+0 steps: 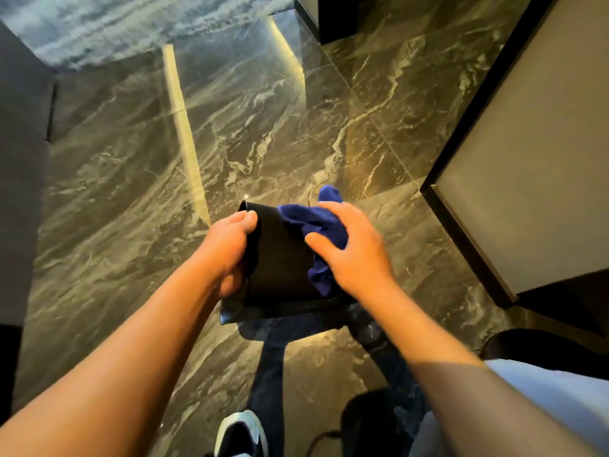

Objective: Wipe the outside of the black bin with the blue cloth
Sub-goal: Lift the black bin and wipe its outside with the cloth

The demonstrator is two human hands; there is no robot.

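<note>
The black bin (280, 258) is held up off the floor in the middle of the view, tilted with its wider rim toward me. My left hand (229, 249) grips its left edge, thumb on the outer wall. My right hand (351, 250) presses the crumpled blue cloth (316, 222) flat against the bin's upper right side. Part of the cloth hangs below my palm, and a corner sticks up past my fingers. The bin's right edge is hidden by the cloth and hand.
Glossy dark marble floor (263, 127) spreads all around. A grey cabinet with a dark frame (527, 159) stands at the right, a dark wall panel (23, 159) at the left. My leg and shoe (244, 433) are below the bin.
</note>
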